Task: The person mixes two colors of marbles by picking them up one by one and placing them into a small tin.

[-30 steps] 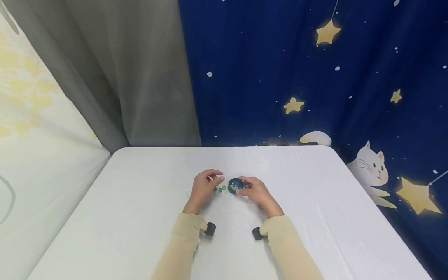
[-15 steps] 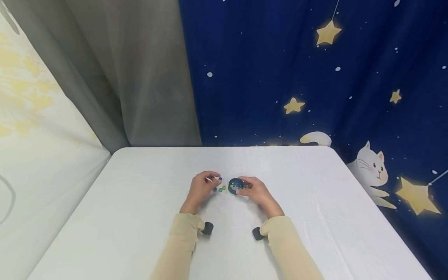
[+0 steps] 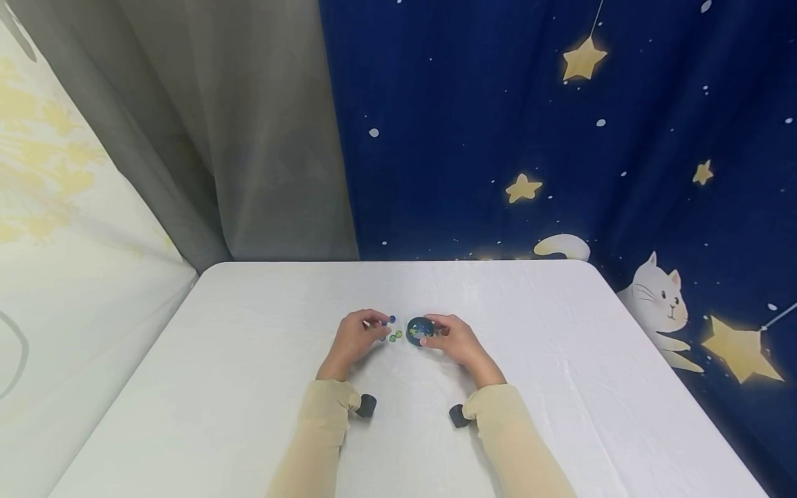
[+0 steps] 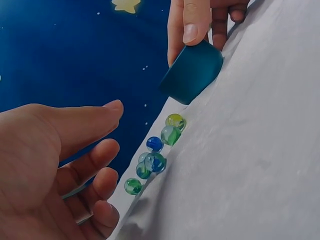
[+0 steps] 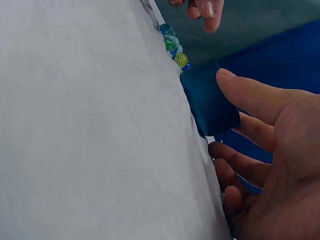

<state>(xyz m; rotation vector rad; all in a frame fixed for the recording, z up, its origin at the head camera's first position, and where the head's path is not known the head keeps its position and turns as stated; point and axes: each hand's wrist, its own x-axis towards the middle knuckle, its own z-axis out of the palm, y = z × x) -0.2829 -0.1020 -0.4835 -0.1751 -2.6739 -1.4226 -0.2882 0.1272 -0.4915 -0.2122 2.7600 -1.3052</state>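
Several glass marbles (image 4: 170, 135), blue, green and yellow, lie in a loose cluster on the white table. My left hand (image 3: 355, 339) is just left of them. Its thumb and fingers (image 4: 107, 182) are apart and loosely bent, with nothing between them in the left wrist view. To the right of the cluster a small round teal bowl (image 4: 192, 72) stands on the cloth, with blue and yellow specks showing inside it from above. My right hand (image 3: 459, 340) grips the bowl at its right side, thumb in front and fingers behind, as the right wrist view shows too.
A white cloth covers the table (image 3: 529, 311), which has rounded far corners. Behind it hang a grey curtain (image 3: 274, 138) and a dark blue star-patterned curtain (image 3: 448, 138). Black cuff devices (image 3: 367, 406) are worn at both wrists.
My left hand has drawn back a little toward the left and near side, uncovering a blue marble and more of the cluster. The right hand and bowl stay in place.
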